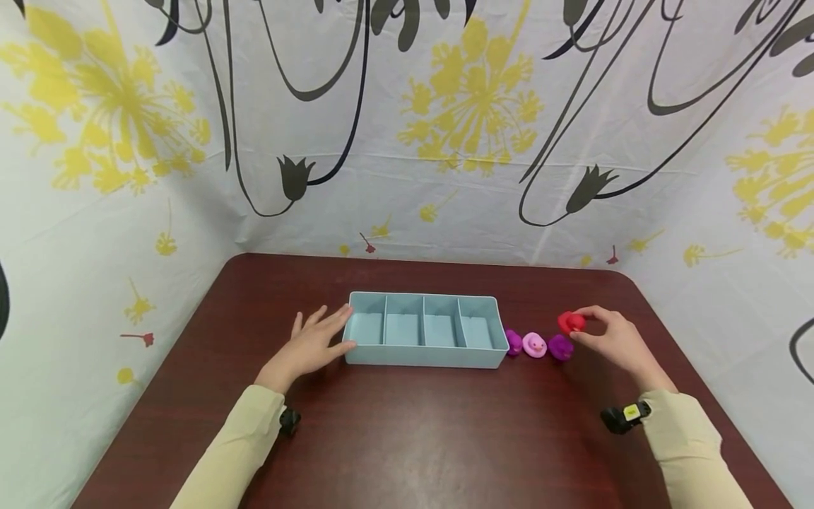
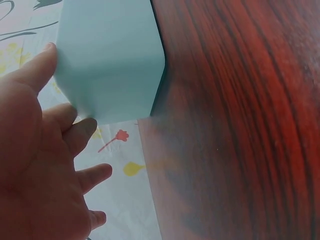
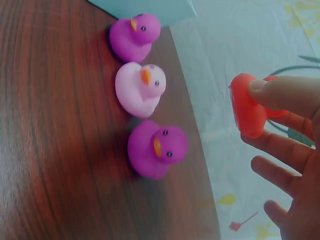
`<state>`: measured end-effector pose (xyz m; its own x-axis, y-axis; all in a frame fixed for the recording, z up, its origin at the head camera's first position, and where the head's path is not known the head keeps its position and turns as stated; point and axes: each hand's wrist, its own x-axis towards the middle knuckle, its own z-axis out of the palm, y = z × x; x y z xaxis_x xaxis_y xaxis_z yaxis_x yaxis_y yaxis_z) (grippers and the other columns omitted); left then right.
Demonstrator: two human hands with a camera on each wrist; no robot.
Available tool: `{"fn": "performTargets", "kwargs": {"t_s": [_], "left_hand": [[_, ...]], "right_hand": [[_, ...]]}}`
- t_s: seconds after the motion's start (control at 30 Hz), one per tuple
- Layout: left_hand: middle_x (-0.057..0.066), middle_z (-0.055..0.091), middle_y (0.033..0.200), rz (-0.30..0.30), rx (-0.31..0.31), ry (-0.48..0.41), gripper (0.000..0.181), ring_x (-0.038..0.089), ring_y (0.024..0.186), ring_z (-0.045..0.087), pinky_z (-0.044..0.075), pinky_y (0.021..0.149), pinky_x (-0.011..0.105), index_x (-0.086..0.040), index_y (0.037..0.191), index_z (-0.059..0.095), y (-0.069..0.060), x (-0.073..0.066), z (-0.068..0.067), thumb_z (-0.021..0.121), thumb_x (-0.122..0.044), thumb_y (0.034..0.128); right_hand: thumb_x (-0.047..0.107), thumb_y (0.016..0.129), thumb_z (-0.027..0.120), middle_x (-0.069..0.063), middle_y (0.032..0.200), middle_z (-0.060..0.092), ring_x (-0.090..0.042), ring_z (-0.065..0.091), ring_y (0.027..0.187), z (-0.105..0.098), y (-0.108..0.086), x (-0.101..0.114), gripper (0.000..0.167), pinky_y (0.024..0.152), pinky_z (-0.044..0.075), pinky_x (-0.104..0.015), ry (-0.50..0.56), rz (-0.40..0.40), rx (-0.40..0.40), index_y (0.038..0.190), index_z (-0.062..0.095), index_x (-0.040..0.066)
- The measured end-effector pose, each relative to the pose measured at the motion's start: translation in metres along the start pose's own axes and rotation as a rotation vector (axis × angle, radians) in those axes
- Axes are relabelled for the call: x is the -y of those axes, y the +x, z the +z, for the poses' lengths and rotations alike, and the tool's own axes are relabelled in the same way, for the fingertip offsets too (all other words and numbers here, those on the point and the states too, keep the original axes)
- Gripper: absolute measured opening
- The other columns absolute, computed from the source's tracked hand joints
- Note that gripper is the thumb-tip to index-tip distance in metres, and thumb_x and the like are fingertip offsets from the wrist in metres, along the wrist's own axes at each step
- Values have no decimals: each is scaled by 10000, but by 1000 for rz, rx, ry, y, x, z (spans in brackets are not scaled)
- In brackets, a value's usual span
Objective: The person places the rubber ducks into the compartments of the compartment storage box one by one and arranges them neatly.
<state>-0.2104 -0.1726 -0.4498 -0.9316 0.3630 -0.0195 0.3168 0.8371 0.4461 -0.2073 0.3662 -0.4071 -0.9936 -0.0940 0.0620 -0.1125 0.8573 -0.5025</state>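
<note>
My right hand (image 1: pixel 613 343) pinches a red rubber duck (image 1: pixel 571 323) between thumb and fingers, raised above the table at the right. In the right wrist view the red duck (image 3: pixel 249 106) is turned so that its face is hidden. Below it, a row of ducks stands on the table: a purple duck (image 3: pixel 156 149), a pink duck (image 3: pixel 140 89) and another purple duck (image 3: pixel 134 37) beside the box. My left hand (image 1: pixel 311 348) has its fingers extended and touches the left end of the light blue box (image 1: pixel 422 355), also visible in the left wrist view.
The box has several compartments in a row, with no ducks visible in them. A dark red-brown wooden table (image 1: pixel 407 431) lies under everything. Behind it and at the sides hangs a white cloth (image 1: pixel 407 226) with yellow and grey flower prints.
</note>
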Motion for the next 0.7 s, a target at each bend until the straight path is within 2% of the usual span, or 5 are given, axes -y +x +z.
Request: {"fn": "performTargets", "kwargs": {"t_s": [0.43, 0.7], "left_hand": [[54, 283, 1568, -14, 2, -13, 754, 410, 1442, 157, 25, 1113, 672, -191, 1528, 245, -1, -3, -2, 573, -487, 917], [54, 289, 1564, -7, 14, -7, 767, 423, 1436, 163, 76, 1117, 666, -172, 1523, 259, -1, -5, -8, 581, -498, 908]], "right_hand": [[329, 836, 731, -222, 1106, 603, -379, 513, 1044, 8, 14, 30, 419, 775, 411, -486, -7, -67, -47, 1150, 603, 83], [314, 840, 723, -252, 1176, 563, -418, 468, 1128, 19, 22, 48, 430, 881, 401, -598, 24, -50, -12, 1175, 586, 81]]}}
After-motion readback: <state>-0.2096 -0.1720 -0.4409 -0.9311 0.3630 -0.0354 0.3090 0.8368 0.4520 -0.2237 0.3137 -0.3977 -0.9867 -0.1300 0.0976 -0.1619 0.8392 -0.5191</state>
